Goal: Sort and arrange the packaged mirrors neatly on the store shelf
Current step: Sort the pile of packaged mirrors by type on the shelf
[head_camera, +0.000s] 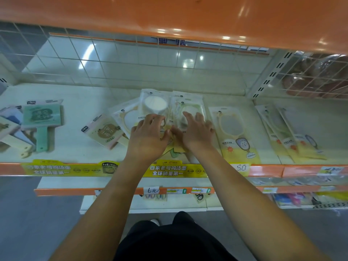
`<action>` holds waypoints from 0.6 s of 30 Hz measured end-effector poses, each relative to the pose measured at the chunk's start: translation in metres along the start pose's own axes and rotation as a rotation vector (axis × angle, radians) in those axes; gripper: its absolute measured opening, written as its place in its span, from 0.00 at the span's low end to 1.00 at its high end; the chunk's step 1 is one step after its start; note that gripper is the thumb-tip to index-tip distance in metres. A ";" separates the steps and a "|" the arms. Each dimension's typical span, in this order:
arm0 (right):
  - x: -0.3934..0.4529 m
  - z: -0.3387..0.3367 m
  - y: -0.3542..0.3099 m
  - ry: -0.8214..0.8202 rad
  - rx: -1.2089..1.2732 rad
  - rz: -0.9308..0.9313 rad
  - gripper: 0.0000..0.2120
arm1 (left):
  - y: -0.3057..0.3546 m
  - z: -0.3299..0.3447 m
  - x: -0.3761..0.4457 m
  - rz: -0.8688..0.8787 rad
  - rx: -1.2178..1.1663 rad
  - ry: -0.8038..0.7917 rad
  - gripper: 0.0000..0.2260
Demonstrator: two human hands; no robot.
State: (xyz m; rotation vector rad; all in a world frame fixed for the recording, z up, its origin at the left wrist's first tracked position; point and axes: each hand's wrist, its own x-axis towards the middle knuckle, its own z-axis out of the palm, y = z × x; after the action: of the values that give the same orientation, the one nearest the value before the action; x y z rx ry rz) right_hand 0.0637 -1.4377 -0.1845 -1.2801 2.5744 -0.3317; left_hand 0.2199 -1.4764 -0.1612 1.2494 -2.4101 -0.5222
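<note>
Both hands, left point(148, 134) and right point(195, 132), press flat-fingered on overlapping mirror packets point(177, 110) mid-shelf point(75, 91); next, likely squaring them.

White shelf point(81, 147) carries scattered packaged mirrors point(234, 129).

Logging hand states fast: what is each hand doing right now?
Left hand: open, fingers resting on the middle pile of packaged mirrors.
Right hand: open, fingers flat on the same pile.
</note>
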 end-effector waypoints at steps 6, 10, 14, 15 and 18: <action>0.002 -0.001 0.000 0.000 -0.019 -0.002 0.29 | -0.005 -0.001 -0.004 0.007 0.020 -0.004 0.18; -0.001 -0.002 0.004 0.017 -0.016 -0.018 0.23 | -0.004 0.002 -0.004 0.029 0.031 -0.011 0.18; -0.007 -0.003 0.003 0.025 -0.004 -0.012 0.17 | -0.001 0.005 -0.002 0.075 0.011 -0.006 0.16; -0.008 -0.003 0.003 0.026 -0.002 -0.012 0.17 | 0.000 0.005 -0.001 0.082 0.009 -0.008 0.17; -0.012 -0.005 0.005 0.042 0.027 -0.019 0.16 | 0.002 0.002 0.003 0.087 -0.003 -0.016 0.19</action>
State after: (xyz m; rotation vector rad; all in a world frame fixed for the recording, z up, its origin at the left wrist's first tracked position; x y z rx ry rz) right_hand 0.0658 -1.4248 -0.1797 -1.3027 2.5852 -0.3994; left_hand 0.2158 -1.4772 -0.1611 1.1366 -2.4633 -0.5122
